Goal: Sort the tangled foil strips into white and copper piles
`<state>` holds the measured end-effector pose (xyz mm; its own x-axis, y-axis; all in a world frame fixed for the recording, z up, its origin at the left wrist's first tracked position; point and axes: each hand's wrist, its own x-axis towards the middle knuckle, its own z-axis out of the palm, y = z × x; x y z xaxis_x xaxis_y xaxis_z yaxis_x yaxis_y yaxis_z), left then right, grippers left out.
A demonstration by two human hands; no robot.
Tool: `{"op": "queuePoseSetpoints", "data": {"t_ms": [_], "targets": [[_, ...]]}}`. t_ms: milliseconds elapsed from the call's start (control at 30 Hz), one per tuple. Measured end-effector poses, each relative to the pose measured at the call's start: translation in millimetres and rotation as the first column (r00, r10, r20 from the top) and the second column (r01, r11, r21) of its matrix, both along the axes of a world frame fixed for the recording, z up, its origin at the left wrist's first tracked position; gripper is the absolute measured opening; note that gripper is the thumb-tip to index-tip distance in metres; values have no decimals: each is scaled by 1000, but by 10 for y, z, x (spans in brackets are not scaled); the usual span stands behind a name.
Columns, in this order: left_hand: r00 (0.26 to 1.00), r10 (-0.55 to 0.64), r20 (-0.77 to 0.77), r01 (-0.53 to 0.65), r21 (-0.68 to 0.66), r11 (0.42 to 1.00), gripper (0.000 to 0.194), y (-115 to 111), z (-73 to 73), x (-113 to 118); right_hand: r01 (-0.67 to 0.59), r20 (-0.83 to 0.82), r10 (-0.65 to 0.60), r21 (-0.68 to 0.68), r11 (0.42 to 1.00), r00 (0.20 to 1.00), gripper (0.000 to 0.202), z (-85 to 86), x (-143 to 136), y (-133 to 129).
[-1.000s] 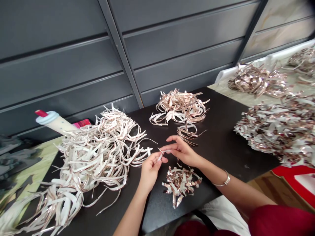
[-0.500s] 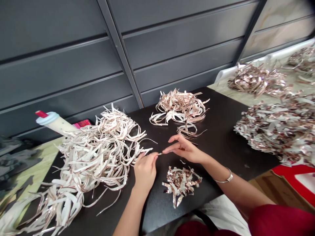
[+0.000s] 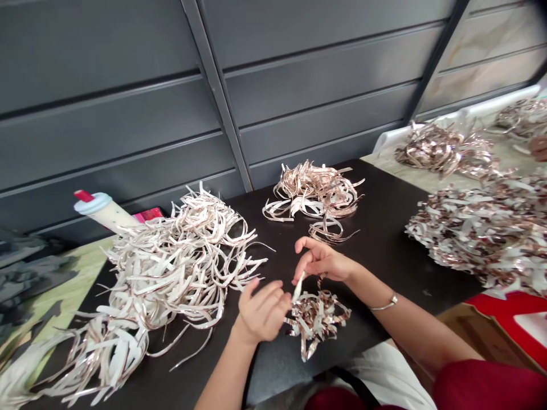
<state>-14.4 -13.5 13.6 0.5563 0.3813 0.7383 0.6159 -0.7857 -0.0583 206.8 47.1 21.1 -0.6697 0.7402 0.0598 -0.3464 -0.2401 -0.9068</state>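
My right hand (image 3: 322,261) pinches a short white strip (image 3: 298,286) that hangs just over a small heap of shiny rose-gold and white curled strips (image 3: 318,322). To the left of that heap, my left hand (image 3: 262,310) is off the table with its fingers apart and slightly bent, and nothing shows in it. Beyond my left hand lies a large tangled pile of long white strips (image 3: 171,273) with rose-gold edges. Farther back, past my right hand, sits another pile of rose-gold strips (image 3: 318,191).
A tumbler (image 3: 106,210) with a pale blue lid leans behind the white pile. On the right are a big heap of cut strips (image 3: 482,233), a farther rose-gold pile (image 3: 444,148) and a red-and-brown box (image 3: 491,330). Another person's hand (image 3: 539,148) shows at the right edge.
My hands have come apart and my left hand has opened. My right hand has lowered toward the small heap with a white strip in its fingers. The view has shifted slightly.
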Motion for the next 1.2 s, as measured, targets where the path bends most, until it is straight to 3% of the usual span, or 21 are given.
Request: {"op": "queuePoseSetpoints", "data": {"t_ms": [100, 233, 333, 433, 533, 600, 667, 700, 767, 867, 933, 1000, 1100, 1167, 1200], "targets": [[996, -84, -31, 76, -202, 976, 16, -79, -68, 31, -90, -11, 90, -37, 995, 996, 52, -24, -14, -6], [996, -67, 62, 72, -82, 994, 19, -68, -67, 68, -115, -30, 113, -75, 991, 993, 49, -110, -58, 11], [983, 17, 181, 1, -97, 995, 23, -28, -22, 33, -22, -33, 19, -114, 993, 999, 49, -205, -79, 56], [908, 133, 397, -109, -83, 991, 22, 19, 33, -61, 190, -19, -194, -137, 972, 981, 46, -315, -31, 88], [853, 300, 428, -299, -72, 952, 17, 111, 72, -148, 367, 56, -368, 35, 930, 928, 29, -398, 26, -16], [868, 432, 244, -417, -115, 902, 17, 199, 61, -171, 261, 207, -329, 299, 918, 921, 17, -418, 25, -182], [847, 530, 31, -517, -185, 836, 19, 287, 8, -174, -10, 406, -274, 573, 820, 872, 19, -406, 0, -379], [831, 554, -54, -551, -221, 805, 20, 326, -30, -173, -167, 480, -254, 673, 720, 840, 22, -389, -11, -471], [815, 558, -159, -579, -282, 765, 22, 385, -114, -174, -353, 574, -272, 744, 567, 773, 29, -336, -19, -626], [827, 530, -186, -561, -329, 760, 19, 434, -198, -177, -453, 638, -296, 737, 501, 711, 39, -240, -4, -787], [834, 518, -189, -550, -329, 767, 19, 453, -216, -177, -495, 654, -303, 738, 458, 693, 60, -180, -1, -855], [831, 511, -217, -555, -313, 770, 23, 471, -226, -190, -496, 638, -344, 761, 419, 689, 67, -131, -1, -865], [803, 536, -263, -594, -276, 755, 24, 506, -267, -252, -321, 504, -544, 859, 400, 671, 41, -97, 67, -692], [781, 568, -259, -622, -254, 740, 26, 530, -308, -306, -118, 373, -732, 919, 376, 570, 28, -117, 195, -453], [775, 581, -249, -631, -247, 735, 26, 538, -325, -328, -32, 351, -813, 924, 381, 465, 26, -142, 278, -317]]}}
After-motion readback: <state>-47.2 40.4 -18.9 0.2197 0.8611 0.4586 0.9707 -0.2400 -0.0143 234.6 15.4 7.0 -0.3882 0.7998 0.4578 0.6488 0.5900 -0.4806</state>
